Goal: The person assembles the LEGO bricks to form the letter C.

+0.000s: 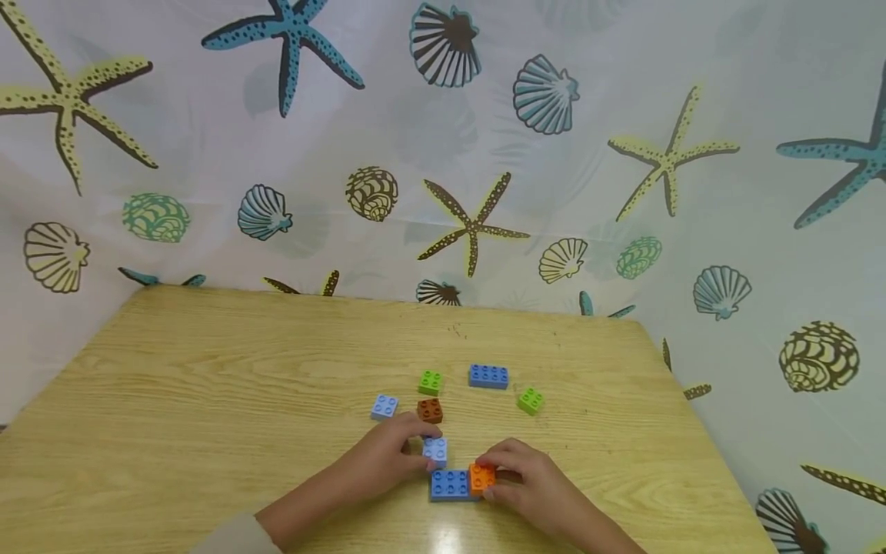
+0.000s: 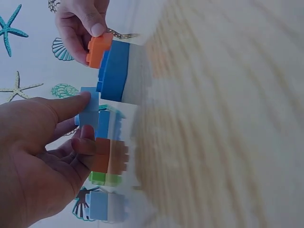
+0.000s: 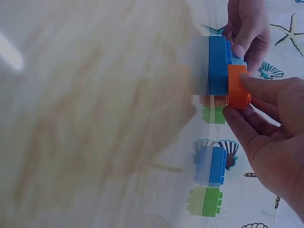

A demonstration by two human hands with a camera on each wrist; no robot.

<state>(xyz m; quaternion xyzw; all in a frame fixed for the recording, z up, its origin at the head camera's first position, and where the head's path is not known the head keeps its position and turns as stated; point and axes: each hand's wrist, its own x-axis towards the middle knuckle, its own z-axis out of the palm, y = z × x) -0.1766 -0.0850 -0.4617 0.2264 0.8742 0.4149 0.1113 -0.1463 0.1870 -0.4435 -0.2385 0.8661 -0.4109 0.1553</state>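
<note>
A long blue toy building brick lies near the front of the table. On its right end sits an orange square brick, which my right hand pinches between thumb and fingers. My left hand grips a light blue square brick just behind the long brick's left part. In the left wrist view that light blue brick is between thumb and fingers, apart from the blue brick. The right wrist view shows the orange brick on top of the blue one, overhanging its end slightly.
Behind the hands lie a second light blue brick, a brown brick, a green brick, another long blue brick and a second green brick. A shell-printed cloth hangs at the back of the wooden table.
</note>
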